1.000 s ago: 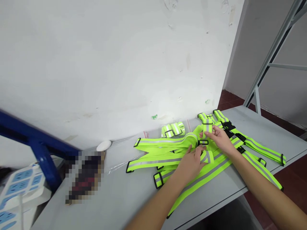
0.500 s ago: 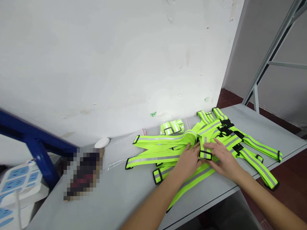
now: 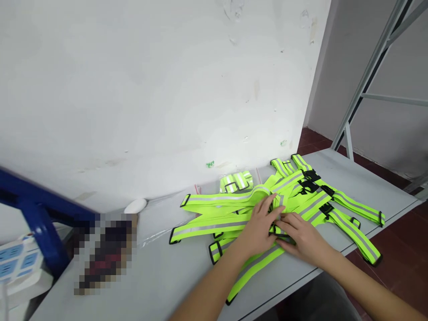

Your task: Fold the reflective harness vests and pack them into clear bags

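Note:
A pile of neon yellow-green reflective straps (image 3: 214, 225) with grey stripes and black buckles lies spread over the grey table. At the middle of the pile, my left hand (image 3: 261, 225) has its fingers closed on a folded strap. My right hand (image 3: 299, 234) pinches the same strap from the right side, close to a black slider buckle (image 3: 279, 230) partly covered by the fingers. Both hands nearly touch. Black clips (image 3: 310, 175) sit on the straps to the right. Behind the pile, a folded reflective strap (image 3: 236, 182) rests in a clear plastic bag.
A white wall (image 3: 167, 89) rises behind the table (image 3: 160, 276). To the left are a white oval object (image 3: 135, 206), a blurred-out item (image 3: 107, 254), a blue metal frame (image 3: 43, 223) and a white power strip (image 3: 20, 263). A metal rack (image 3: 364, 84) stands at right.
My left fingers have moved up and over the folded strap, while my right fingers have drawn in around its buckle end. The view has shifted slightly.

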`<state>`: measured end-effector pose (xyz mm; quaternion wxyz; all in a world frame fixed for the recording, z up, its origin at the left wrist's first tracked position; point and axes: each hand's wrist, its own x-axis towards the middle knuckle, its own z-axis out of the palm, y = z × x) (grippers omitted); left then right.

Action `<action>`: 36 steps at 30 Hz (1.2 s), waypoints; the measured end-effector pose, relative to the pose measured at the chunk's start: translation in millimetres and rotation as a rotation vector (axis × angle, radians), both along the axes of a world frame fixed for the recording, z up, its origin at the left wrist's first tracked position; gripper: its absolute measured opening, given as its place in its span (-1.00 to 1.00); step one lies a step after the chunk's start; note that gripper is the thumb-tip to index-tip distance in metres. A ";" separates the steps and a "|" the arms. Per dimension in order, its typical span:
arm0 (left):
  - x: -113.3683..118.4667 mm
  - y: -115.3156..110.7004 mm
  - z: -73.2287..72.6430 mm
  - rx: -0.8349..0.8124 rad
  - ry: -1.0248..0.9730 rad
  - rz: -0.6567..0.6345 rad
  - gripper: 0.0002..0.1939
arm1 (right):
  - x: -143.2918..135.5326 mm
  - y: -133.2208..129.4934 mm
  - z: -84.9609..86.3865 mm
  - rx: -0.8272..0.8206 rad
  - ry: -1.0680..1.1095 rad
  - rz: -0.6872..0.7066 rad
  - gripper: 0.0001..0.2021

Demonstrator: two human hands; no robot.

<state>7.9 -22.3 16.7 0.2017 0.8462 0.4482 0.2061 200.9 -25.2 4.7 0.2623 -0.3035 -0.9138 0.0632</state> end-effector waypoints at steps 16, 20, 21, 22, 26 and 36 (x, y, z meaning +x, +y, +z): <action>-4.3 3.6 -7.2 0.143 0.203 0.014 -0.39 | -0.2 27.2 -2.7 0.168 -0.084 -0.030 -0.56; -4.5 -0.1 -4.6 0.195 0.111 0.081 -0.43 | 5.0 45.1 7.4 0.297 -0.028 0.106 -0.62; -4.7 -0.9 -4.2 0.220 0.087 0.113 -0.44 | 5.8 49.0 11.6 0.312 0.005 0.121 -0.63; -5.4 -1.2 -3.8 0.252 0.067 0.156 -0.44 | 5.9 52.4 16.5 0.310 0.042 0.124 -0.64; -17.0 4.2 0.4 0.378 0.055 0.408 -0.41 | -3.2 63.8 40.0 0.168 0.212 0.025 -0.69; -107.6 4.7 83.2 -0.139 0.080 0.606 -0.58 | -32.2 114.3 86.2 -0.610 0.617 -0.279 -0.65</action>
